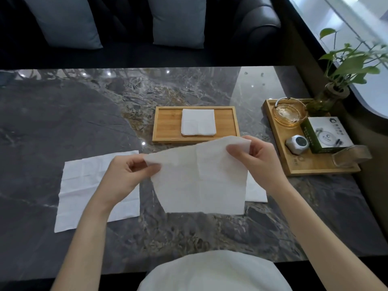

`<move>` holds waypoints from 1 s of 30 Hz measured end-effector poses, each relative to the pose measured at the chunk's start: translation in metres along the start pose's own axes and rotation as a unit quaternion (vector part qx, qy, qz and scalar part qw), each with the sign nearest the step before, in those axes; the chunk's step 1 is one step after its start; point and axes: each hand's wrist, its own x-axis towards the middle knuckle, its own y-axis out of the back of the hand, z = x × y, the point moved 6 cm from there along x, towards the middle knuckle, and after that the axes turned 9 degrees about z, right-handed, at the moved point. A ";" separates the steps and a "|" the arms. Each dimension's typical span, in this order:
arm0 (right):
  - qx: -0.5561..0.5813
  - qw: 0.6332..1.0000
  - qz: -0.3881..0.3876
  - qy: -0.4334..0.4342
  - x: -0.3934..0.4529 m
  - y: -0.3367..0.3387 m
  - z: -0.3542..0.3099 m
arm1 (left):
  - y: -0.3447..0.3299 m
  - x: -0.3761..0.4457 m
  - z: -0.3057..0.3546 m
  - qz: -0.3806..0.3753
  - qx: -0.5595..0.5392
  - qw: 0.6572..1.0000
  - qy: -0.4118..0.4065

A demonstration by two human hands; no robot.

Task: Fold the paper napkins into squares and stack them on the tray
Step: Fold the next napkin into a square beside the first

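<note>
A white paper napkin (199, 181) hangs unfolded above the marble table. My left hand (123, 175) pinches its upper left corner and my right hand (256, 160) pinches its upper right corner. Behind it stands a small wooden tray (168, 124) holding a stack of folded square napkins (198, 125). A flat unfolded napkin (84, 185) lies on the table to the left, partly under my left forearm. Part of another napkin (256, 191) shows on the table behind the held one, on the right.
A second wooden tray (306, 164) at the right carries a glass ashtray (288, 112), a green and white box (327, 134), a small grey device (297, 144) and a clear holder (350, 157). A potted plant (336, 89) stands behind it. A dark sofa with cushions (178, 22) runs along the far side.
</note>
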 end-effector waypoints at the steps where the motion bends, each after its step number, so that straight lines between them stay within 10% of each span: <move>1: -0.010 1.000 0.000 0.001 0.003 -0.002 0.003 | 0.002 0.003 -0.003 -0.001 0.002 1.000 0.003; 17: -0.131 0.986 -0.029 -0.102 0.019 -0.043 0.096 | -0.004 0.040 -0.088 0.016 0.121 0.988 0.091; 30: -0.198 0.977 -0.068 0.036 -0.030 -0.026 0.082 | 0.001 -0.010 -0.087 -0.019 0.191 0.981 0.002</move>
